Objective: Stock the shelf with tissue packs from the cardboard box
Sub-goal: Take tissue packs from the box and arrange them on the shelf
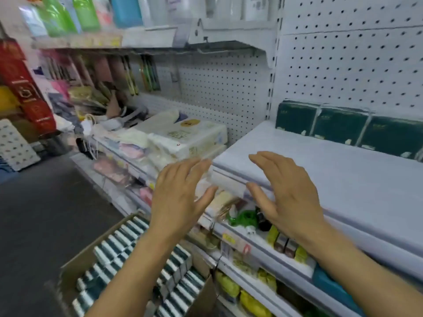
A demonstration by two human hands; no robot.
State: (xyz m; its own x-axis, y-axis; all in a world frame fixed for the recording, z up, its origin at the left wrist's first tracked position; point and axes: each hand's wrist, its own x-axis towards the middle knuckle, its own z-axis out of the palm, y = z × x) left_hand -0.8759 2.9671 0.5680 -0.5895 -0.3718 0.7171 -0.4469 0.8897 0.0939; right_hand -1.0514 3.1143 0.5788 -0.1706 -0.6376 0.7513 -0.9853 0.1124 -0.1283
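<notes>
Dark green tissue packs (338, 128) lined up in one short row at the back of the wide white metal shelf (320, 170), up against the white board full of little holes (343, 65). Three packs counted there for sure, maybe a fourth cut off at the right edge. Lots of bare white shelf left in front of that row and to its left. Down low on the dark floor, an open brown cardboard box (75, 268) packed tight with many more dark green and white tissue packs (119, 243), set in rows on their sides. So, by the look of it, only a small start made: a few packs up, most of the job left to do. Left hand (180, 197) held out flat with fingers straight and spread, gripping nothing. Right hand (281, 195) the same, fingers loose and a little bent, thumb near the front edge of the shelf, nothing in it. Both hands up in the air between box and shelf, close to each other but apart. Hard to say whether touching the shelf edge or just above it, since a bit blurry. Likely next: reach down into the box for more packs. Just left of the bare shelf, a heap of white plastic bundles (185, 138).
</notes>
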